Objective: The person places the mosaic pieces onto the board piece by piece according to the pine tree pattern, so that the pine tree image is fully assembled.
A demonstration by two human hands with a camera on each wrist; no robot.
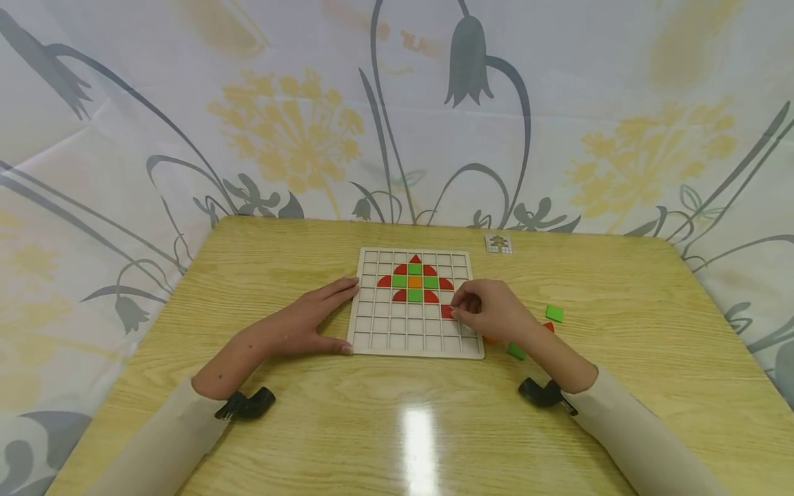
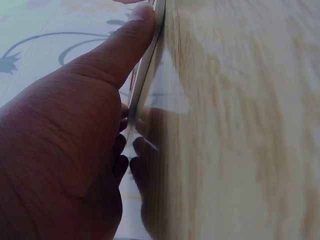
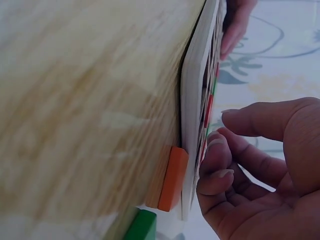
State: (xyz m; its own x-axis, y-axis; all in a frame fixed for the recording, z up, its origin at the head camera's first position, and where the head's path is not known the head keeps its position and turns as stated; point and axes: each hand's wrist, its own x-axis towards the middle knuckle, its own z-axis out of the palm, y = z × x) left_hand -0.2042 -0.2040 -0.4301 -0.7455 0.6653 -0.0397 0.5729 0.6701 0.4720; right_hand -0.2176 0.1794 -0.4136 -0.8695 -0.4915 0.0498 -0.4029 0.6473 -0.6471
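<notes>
Floral cloth (image 1: 409, 89) backs apparent tile-placing: my left hand (image 1: 304, 318) spread at the board (image 1: 399, 310), my right hand (image 1: 494, 306) at 1 red square (image 1: 446, 312), pinch unclear, a light press likely next.

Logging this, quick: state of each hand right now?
Left hand: open, touching the board.
Right hand: curled at the red square; whether it's holding it can't be told.

Pale backdrop (image 1: 571, 69) behind and beside desk (image 1: 347, 427): printed grey drooping bellflowers (image 1: 468, 58), yellow blossom heads (image 1: 304, 138), thin curling stems, faint creases. Desk light wood-grain, far corners rounded, top glossy; bright white reflection (image 1: 418, 448) at near side.
</notes>
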